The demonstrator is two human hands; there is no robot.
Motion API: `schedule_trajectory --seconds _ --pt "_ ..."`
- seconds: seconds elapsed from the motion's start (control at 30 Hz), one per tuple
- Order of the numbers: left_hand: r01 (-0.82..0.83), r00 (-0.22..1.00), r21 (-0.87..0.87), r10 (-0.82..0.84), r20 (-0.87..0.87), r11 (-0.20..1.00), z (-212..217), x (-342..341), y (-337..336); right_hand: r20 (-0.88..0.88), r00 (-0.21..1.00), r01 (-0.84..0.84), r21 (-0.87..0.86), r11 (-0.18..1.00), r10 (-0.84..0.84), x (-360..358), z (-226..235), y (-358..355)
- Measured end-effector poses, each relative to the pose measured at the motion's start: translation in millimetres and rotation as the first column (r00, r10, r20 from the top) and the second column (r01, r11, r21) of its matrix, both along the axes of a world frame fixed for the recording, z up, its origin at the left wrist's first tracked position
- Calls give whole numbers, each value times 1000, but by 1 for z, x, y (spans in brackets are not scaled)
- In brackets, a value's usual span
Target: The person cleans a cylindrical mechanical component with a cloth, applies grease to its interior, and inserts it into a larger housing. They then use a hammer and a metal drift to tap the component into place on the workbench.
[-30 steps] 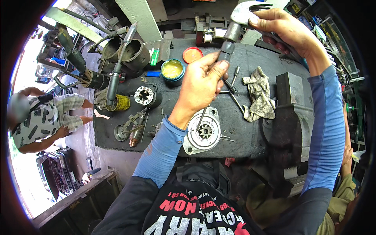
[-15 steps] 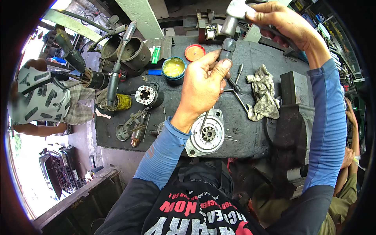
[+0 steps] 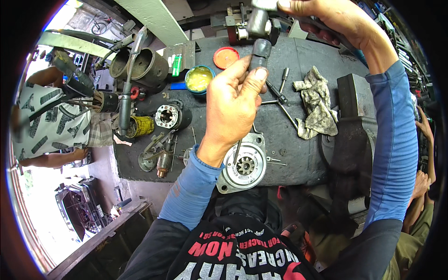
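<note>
My left hand [image 3: 231, 105] is closed around the dark handle of a screwdriver [image 3: 261, 48]. Its thin shaft runs down to a round silver metal housing [image 3: 255, 176], near the small toothed gear [image 3: 245, 165] in its centre; the exact contact of the tip is hard to make out. Up at the right, my right hand [image 3: 333, 21] grips a hammer [image 3: 257, 23] by its handle. The hammer's metal head is raised just above the screwdriver's butt, with a small gap between them. The housing lies at the near edge of the dark bench top.
A grey rag [image 3: 317, 105] and a multi-armed wrench [image 3: 281, 98] lie right of centre. Behind my left hand stand a grease tub [image 3: 199, 80] and its red lid [image 3: 226, 58]. Motor parts, including an armature [image 3: 164, 162], sit left. Other people are at both sides.
The view has shifted slightly, so the bench things appear displaced. My left hand still holds the screwdriver on the housing, and the hammer stays raised, with a wider gap above the handle.
</note>
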State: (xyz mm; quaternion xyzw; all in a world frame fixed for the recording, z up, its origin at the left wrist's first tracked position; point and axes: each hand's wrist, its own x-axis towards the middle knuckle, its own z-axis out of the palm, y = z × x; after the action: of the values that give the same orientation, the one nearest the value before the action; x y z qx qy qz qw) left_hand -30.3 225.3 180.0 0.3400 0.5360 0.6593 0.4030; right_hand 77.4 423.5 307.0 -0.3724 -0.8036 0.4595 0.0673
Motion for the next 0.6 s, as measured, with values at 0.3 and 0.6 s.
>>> schedule_trajectory --seconds 0.3,0.6 --pt "-5 1000 5 5 -2 1000 1 5 0 -41 987 152 -41 987 -154 2 -12 1" --pt "12 1000 -10 -12 23 1000 2 6 -1 -41 999 27 -26 999 -28 10 -12 -1"
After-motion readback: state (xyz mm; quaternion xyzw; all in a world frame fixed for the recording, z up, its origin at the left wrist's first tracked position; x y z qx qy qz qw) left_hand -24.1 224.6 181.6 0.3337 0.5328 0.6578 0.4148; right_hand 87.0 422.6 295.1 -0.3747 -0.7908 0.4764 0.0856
